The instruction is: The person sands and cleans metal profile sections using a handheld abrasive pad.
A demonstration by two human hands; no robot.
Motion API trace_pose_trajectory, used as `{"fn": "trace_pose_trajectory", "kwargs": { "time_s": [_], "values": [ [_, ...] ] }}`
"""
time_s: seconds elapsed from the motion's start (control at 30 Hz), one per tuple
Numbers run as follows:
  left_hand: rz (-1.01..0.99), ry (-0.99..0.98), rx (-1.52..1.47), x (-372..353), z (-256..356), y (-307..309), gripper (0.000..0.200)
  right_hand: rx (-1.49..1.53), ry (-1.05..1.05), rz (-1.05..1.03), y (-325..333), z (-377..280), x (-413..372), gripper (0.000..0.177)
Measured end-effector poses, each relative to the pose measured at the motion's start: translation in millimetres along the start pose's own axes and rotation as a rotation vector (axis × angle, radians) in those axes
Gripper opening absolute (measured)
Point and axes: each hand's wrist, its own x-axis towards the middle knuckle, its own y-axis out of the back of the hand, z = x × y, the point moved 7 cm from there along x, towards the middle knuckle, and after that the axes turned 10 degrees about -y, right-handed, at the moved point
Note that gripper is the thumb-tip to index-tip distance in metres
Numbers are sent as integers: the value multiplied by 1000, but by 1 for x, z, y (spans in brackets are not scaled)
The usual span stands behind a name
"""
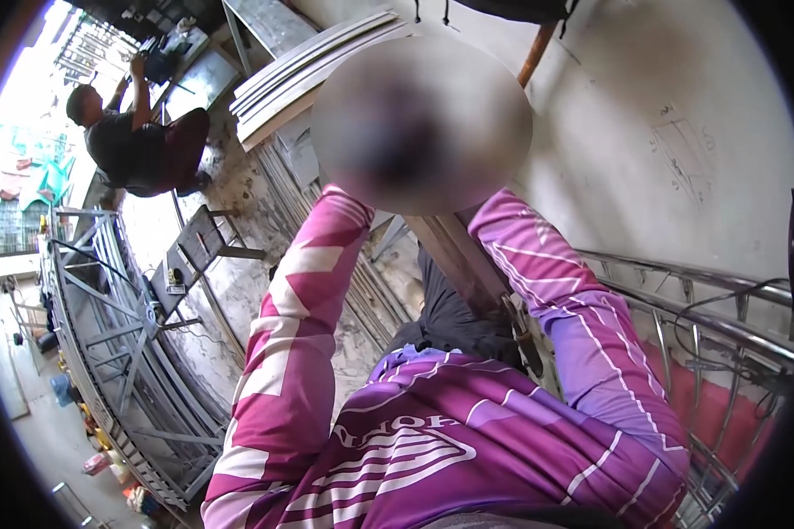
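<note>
Both my forearms, in pink and purple sleeves, reach forward to a large blurred oval. My left sleeve point(304, 282) and my right sleeve point(547, 273) end at its lower edge. My left hand and my right hand are hidden by the blur, and so is whatever they touch or hold. Between my forearms a long brownish beam point(454, 256) runs down from under the oval toward my dark trousers point(459, 309). Just left of the oval, long pale flat lengths point(318, 75) lie stacked, partly covered by it.
Another person point(146, 145) is at the upper left, arms raised by a workbench point(205, 75). A small metal stand point(188, 256) and a metal frame loaded with long bars point(128, 326) stand left. Shiny tubular railings point(715, 309) are at my right, before a pale wall point(679, 167).
</note>
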Motion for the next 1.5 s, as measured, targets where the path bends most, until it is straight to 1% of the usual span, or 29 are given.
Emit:
{"fn": "trace_pose_trajectory", "kwargs": {
  "time_s": [0.03, 0.07, 0.1, 0.13, 0.2, 0.23, 0.27, 0.33, 0.37, 0.43, 0.5, 0.57, 0.67, 0.7, 0.73, 0.8, 0.87, 0.93, 1.0, 1.03, 1.13, 1.2, 1.23, 1.27, 1.33, 1.4, 1.43, 1.47, 1.5],
  "values": [
    [2, 3, 5, -8, 11, -2, 77, -51, 6, 147, 4, 1, -17, 75],
    [5, -42, 21, -20, 32, -6, 77, -105, 15, 290, 3, 4, -35, 78],
    [-41, -86, 10, -33, 58, -6, 76, 312, 12, 241, -20, 16, -52, 76],
    [-16, -137, -16, -53, 83, -9, 74, 309, 14, 232, -19, 16, -53, 76],
    [-14, -192, -112, -86, 135, -8, 74, 270, 11, 201, -21, 25, -123, 75],
    [-23, -198, -176, -99, 155, -10, 73, 248, 11, 186, -19, 13, -144, 75],
    [-34, -196, -231, -108, 170, -9, 73, 228, 11, 171, -16, 31, -178, 75],
    [-130, -183, -252, -109, 177, -7, 70, 190, 8, 142, -13, 31, -193, 74],
    [-130, -180, -261, -109, 171, -11, 70, 171, 6, 131, -13, 17, -174, 74],
    [-6, -183, -226, -102, 146, -10, 75, 130, 6, 122, -10, 7, -142, 74],
    [35, -142, -199, -80, 106, -3, 75, 98, 7, 116, -8, 7, -111, 73],
    [86, -79, -146, -52, 55, 6, 75, 77, 7, 113, -8, -9, -37, 73],
    [55, 17, -31, -9, -17, 14, 76, 52, -14, 124, 2, -17, 37, 72],
    [44, 42, -7, 0, -37, 10, 76, 38, -25, 131, 8, -14, 35, 72],
    [38, 74, 20, 5, -41, 17, 76, -72, -56, -50, 12, -18, 39, 66],
    [22, 114, -8, -3, -33, 13, 77, -56, -42, -26, 19, -17, 33, 66],
    [-4, 49, 17, -11, -4, 6, 78, -36, -27, 2, 22, -10, 7, 66],
    [6, -34, -6, -33, 42, -11, 78, -31, -8, 9, 21, 4, -32, 67],
    [20, -96, -102, -62, 102, -14, 77, -34, 24, 7, 23, 16, -90, 67],
    [-11, -116, -139, -74, 126, -13, 79, -34, 40, 5, 25, 18, -117, 68],
    [-35, -125, -259, -100, 168, -15, 81, -22, 83, 4, 31, 22, -157, 69],
    [-31, -108, -292, -99, 158, -12, 82, 3, 108, 10, 25, 21, -156, 69],
    [-30, -107, -316, -97, 151, -10, 83, 18, 113, 18, 20, 3, -137, 70],
    [-33, -107, -319, -91, 138, -12, 83, 32, 118, 27, 18, 9, -126, 70],
    [69, -40, -269, -70, 92, -6, 84, 71, 129, 50, 10, 7, -91, 71],
    [112, 37, -197, -45, 41, -1, 86, 119, 145, 86, 0, 1, -34, 71],
    [104, 62, -180, -33, 20, 6, 87, 145, 151, 99, -4, -5, -10, 72],
    [99, 86, -161, -20, 2, 12, 87, 170, 159, 116, -5, -8, -11, 72],
    [96, 89, -131, -8, -14, 11, 88, 111, 110, 93, -5, -11, 0, 73]
  ]
}}
